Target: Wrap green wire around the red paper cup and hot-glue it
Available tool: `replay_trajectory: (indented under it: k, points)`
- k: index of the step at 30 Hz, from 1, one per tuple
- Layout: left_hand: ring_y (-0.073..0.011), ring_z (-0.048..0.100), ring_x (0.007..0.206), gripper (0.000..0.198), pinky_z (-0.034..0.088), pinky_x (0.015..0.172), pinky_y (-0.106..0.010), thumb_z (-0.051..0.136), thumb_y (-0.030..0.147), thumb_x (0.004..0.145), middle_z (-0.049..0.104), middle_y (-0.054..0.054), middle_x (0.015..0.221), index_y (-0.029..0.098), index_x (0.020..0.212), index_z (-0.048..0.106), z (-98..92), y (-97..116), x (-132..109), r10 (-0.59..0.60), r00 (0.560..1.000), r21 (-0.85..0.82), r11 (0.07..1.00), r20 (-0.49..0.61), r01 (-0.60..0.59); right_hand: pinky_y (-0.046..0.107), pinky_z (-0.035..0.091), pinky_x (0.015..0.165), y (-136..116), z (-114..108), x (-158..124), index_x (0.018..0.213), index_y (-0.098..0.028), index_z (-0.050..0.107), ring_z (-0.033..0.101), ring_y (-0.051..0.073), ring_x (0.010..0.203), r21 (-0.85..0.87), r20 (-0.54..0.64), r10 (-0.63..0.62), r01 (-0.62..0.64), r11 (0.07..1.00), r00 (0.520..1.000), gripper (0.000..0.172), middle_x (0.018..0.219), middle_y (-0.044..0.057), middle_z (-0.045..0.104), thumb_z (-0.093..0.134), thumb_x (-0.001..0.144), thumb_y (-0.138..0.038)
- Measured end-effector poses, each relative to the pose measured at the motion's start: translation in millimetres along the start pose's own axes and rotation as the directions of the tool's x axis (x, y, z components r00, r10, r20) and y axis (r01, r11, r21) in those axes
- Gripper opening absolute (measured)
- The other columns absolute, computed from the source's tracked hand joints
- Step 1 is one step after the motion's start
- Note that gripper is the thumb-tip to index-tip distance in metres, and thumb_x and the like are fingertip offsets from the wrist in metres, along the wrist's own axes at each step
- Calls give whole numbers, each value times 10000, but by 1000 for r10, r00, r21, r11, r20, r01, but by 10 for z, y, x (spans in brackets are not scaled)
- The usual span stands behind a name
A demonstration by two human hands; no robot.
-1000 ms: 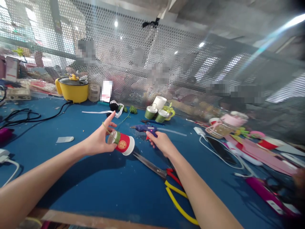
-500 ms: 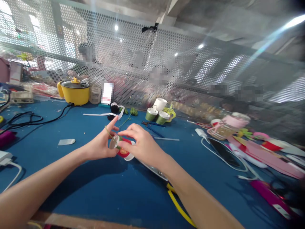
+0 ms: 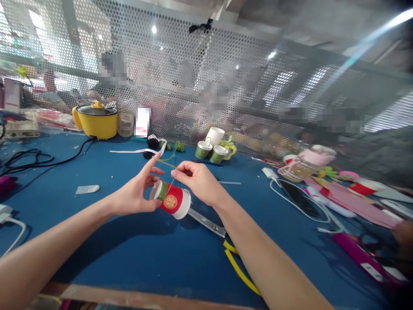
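Observation:
My left hand (image 3: 134,193) grips a red and white paper cup (image 3: 173,201) with a gold emblem, tilted on its side. Green yarn is wound in a band round the cup's left end. From that band the green yarn (image 3: 166,163) runs up, and a strand also passes over my raised left index finger. My right hand (image 3: 197,180) pinches the yarn above the cup, thumb against fingers. Just right of the cup lie scissors (image 3: 208,223) with yellow handles, partly behind my right forearm. Loose green yarn (image 3: 179,147) lies farther back.
Two green-wrapped cups (image 3: 203,150) and a white cup (image 3: 215,135) stand at the back. A yellow pot (image 3: 97,122) is at the back left, its black cable across the mat. On the right lie a phone (image 3: 298,198), white cables and a purple power strip (image 3: 364,256).
My right hand has lifted off the cup, up and to the right, drawing the yarn out. More of the cup and the scissors now shows. My left hand keeps its grip.

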State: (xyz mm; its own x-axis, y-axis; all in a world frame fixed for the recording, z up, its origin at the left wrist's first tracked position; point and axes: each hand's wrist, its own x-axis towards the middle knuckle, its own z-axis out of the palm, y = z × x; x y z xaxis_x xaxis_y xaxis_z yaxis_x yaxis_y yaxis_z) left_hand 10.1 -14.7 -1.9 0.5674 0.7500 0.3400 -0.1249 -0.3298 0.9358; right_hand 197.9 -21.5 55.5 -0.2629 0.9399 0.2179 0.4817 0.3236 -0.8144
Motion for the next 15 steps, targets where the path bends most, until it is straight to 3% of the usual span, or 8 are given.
replay_trajectory:
  k: [8,15]
  points:
    - [-200,488,1053,1034,376,971,-421,655,92,661,384,-71,1244,382,1433,31,29,25,-31,45,997,-3,999,64,-45,254,343,551,6,75,-39,655,-181,510,406,99,567,43,-15,-43,44,998,999,243,605,-46,466,560,792,-376]
    - [-210,477,1097,998,367,1004,-440,644,72,670,370,-77,1273,387,1430,79,34,51,-48,122,990,-17,993,74,-121,245,326,521,54,100,-48,637,-188,484,376,91,535,84,15,22,-23,996,1000,251,580,-56,446,564,787,-372]
